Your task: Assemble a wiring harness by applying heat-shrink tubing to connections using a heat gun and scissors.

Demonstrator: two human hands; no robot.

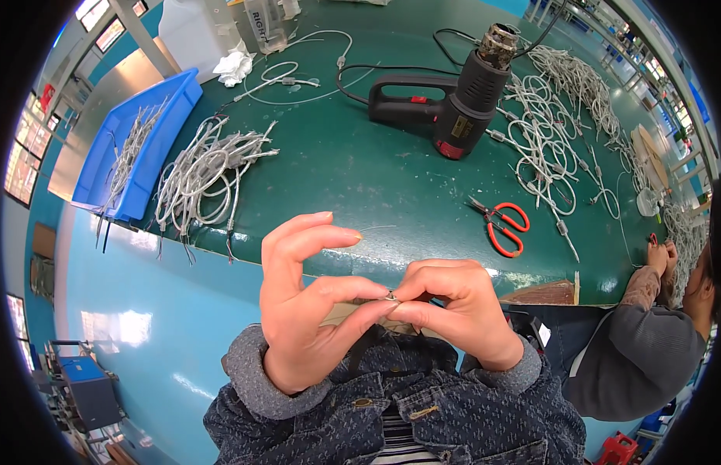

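Note:
My left hand point(310, 298) and my right hand point(453, 302) meet just off the front edge of the table. Each pinches with thumb and forefinger at the same small, whitish and dark piece point(390, 297), mostly hidden by the fingertips; its kind cannot be made out. The other fingers of my left hand are raised and spread, while those of the right are curled in. Beyond the right hand lie small scissors point(506, 230) with red handles, blades pointing away to the left. A bundle of pale grey cables point(213, 167) rests to the left, its wire ends hanging over the table edge.
A black heat gun point(465, 108) stands nozzle up on the green table point(329, 186). At the left is a blue tray point(163, 147) with thin wires inside. Looped cables point(542, 147) spread across the right side. A co-worker's hands point(661, 256) are at the far right.

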